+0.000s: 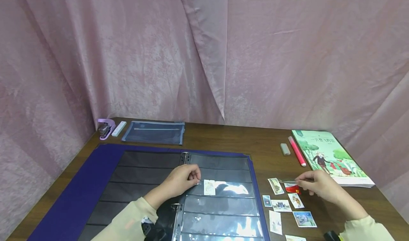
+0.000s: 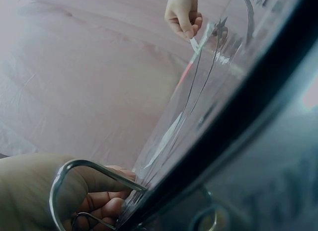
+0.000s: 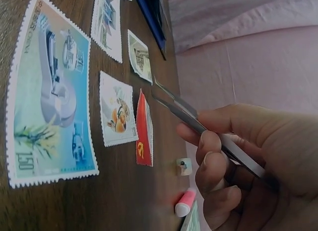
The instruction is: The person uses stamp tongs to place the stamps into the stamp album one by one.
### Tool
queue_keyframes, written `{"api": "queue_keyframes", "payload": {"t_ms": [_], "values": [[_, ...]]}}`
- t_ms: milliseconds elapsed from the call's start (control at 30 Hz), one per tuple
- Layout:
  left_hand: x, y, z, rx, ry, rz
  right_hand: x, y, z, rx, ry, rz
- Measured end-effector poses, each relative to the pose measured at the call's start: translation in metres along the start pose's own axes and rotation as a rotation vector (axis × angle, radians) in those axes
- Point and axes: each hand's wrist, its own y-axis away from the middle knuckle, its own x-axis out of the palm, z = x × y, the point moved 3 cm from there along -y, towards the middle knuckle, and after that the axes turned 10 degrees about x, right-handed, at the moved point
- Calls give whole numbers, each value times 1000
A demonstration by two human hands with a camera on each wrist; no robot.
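My right hand (image 1: pixel 321 186) holds metal tweezers (image 3: pixel 198 126), gripped between thumb and fingers. Their tips stand slightly apart with nothing between them, close to a red stamp (image 3: pixel 144 129) and a small pale stamp (image 3: pixel 140 58). On the right page of an open stamp album (image 1: pixel 220 207), a stamp (image 1: pixel 209 187) lies at the third pocket strip. Just left of that stamp, my left hand (image 1: pixel 182 180) pinches the clear page film with curled fingers, beside the metal rings (image 2: pixel 57 184). The fingertips' exact hold is partly hidden.
Several loose stamps (image 1: pixel 281 206) lie right of the album. Farther right are a green book (image 1: pixel 332 152), a pink marker (image 1: pixel 297 151) and an eraser (image 1: pixel 285 149). A mesh pouch (image 1: pixel 153 132), a white bar (image 1: pixel 119 129) and a purple stapler (image 1: pixel 106 129) sit at the back left.
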Motion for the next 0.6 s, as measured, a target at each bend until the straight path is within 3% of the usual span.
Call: {"api": "queue_keyframes", "payload": {"t_ms": [600], "values": [[1,0,1,3,8,4,2,-5,3,-60,41,-11]]}}
